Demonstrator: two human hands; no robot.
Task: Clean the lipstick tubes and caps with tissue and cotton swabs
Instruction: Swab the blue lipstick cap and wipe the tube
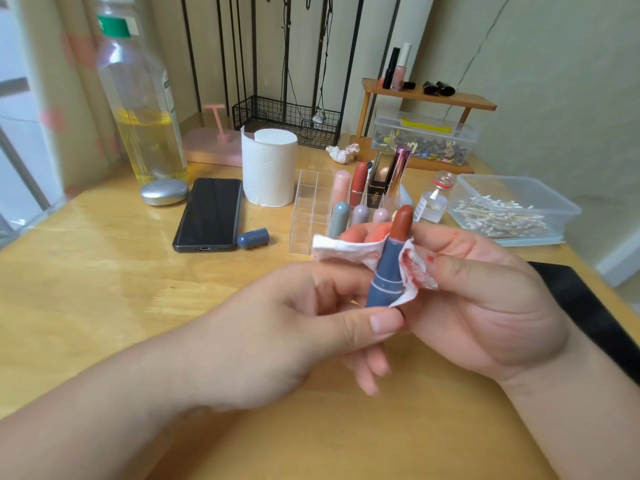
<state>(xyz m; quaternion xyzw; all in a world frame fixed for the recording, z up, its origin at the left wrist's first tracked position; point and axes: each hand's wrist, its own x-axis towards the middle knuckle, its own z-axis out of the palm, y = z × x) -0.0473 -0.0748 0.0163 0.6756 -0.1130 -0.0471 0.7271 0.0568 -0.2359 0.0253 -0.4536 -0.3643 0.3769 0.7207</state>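
Head view, centre of field: a blue-grey lipstick tube (pixel 385 275) is held above the wooden table (pixel 104 271), tilted slightly toward 1 o'clock, with its brown-red bullet (pixel 401 220) extended. The left hand (pixel 294 327) pinches the base of the tube between the thumb tip and curled fingers. The right hand (pixel 485 306) holds a white tissue (pixel 346 252), smeared red, around the upper body of the tube. Its thumb presses the tissue against the tube's side, and its fingers lie together behind the tissue. Red marks show on the right thumb.

At 10 o'clock from the tube, its matching blue-grey cap (pixel 253 238) lies on its side on the table, just beside a dark phone (pixel 209 213). At 12 o'clock stands a clear compartment organiser (pixel 311 209) holding several capped lipsticks upright. A tissue roll (pixel 269 166) stands at 11 o'clock, just beside the organiser. At 2 o'clock a clear box of cotton swabs (pixel 512 209) sits beside a small glass bottle (pixel 434 199). A crumpled, stained tissue (pixel 343 153) lies behind the organiser. At far 10 o'clock stand a tall bottle of yellow liquid (pixel 138 98) and a silver tin (pixel 164 191).
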